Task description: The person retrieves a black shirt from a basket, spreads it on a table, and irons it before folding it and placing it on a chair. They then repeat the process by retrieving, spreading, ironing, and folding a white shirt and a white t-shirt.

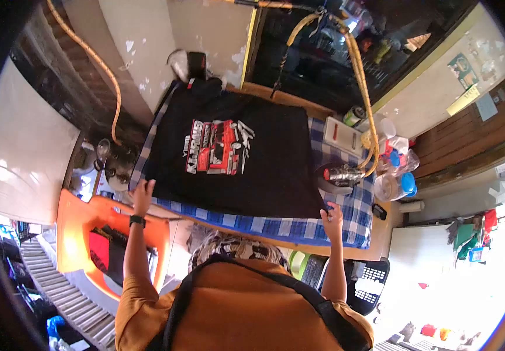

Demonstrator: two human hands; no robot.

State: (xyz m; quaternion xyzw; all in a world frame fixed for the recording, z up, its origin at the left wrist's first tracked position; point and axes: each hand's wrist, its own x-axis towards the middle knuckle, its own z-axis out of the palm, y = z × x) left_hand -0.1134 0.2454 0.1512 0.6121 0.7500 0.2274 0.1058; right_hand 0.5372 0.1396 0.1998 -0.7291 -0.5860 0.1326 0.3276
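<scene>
Shirt (pixel 276 158): one, black, spread across the centre of the frame, red print (pixel 222 147) uppermost. Your left hand (pixel 142 198): at its lower-left corner, fingers parted; whether they pinch fabric cannot be told. Your right hand (pixel 333 217): at its lower-right corner, grip likewise uncertain. Handling, as judged: draw both corners evenly, keep the near edge straight, smooth creases outward from the print, and mind your right hand near the iron (pixel 345 174), right of centre. Surface: bench (pixel 380 238), wooden, under blue checked cloth (pixel 354 219); small black device (pixel 380 211), right. Room: dark window (pixel 299 67), top; orange chair (pixel 74 222) bearing clothes (pixel 101 251), lower left; jars (pixel 390 187), right; yellow hose (pixel 359 76), upper right.
</scene>
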